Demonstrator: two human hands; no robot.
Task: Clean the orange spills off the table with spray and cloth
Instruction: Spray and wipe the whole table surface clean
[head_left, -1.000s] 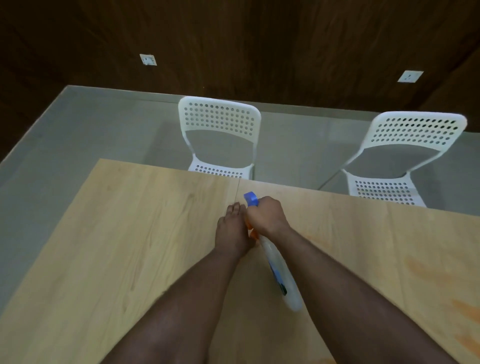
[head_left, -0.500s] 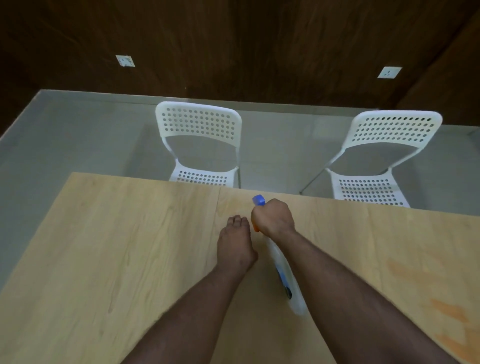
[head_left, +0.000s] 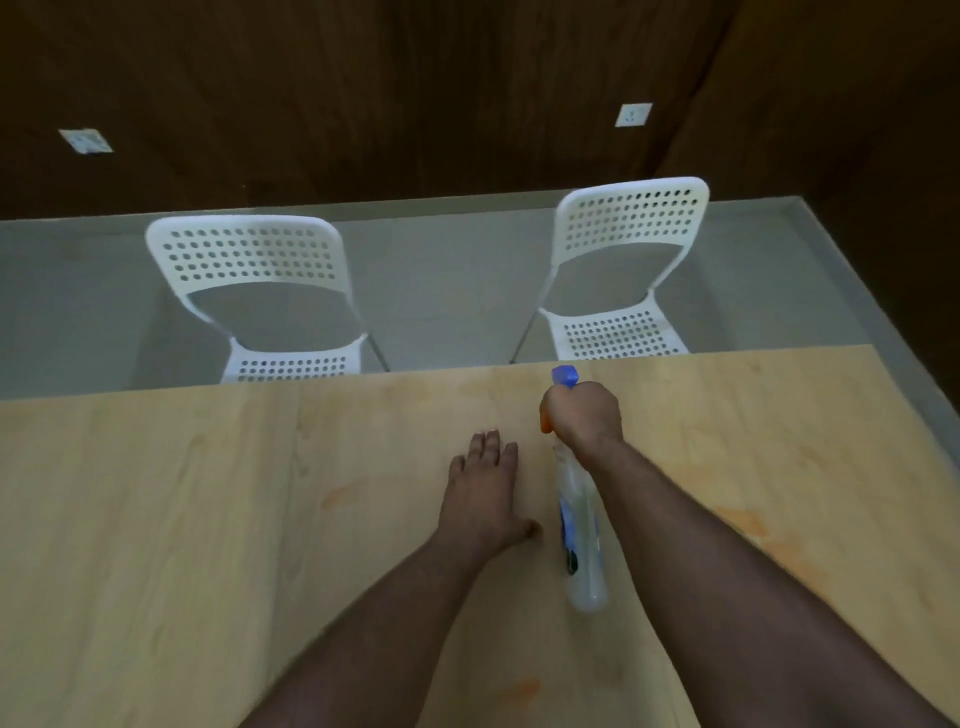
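My right hand (head_left: 583, 415) grips the neck of a clear spray bottle (head_left: 581, 540) with a blue nozzle and an orange trigger, its nozzle pointing toward the table's far edge. My left hand (head_left: 485, 493) lies flat on the light wooden table (head_left: 156, 519), fingers together, just left of the bottle and holding nothing. Faint orange spills mark the wood: one to the left (head_left: 340, 493), one to the right (head_left: 753, 530), one near the bottom (head_left: 519, 688). I see no cloth.
Two white perforated chairs (head_left: 260, 291) (head_left: 623, 270) stand on the grey floor beyond the table's far edge. A dark wooden wall with two white sockets (head_left: 632, 114) rises behind. The table's right edge runs diagonally at right.
The view has swung to the right, so the chairs sit further left in frame. My left hand has drawn back from the bottle's head and now lies flat; my right hand keeps its grip.
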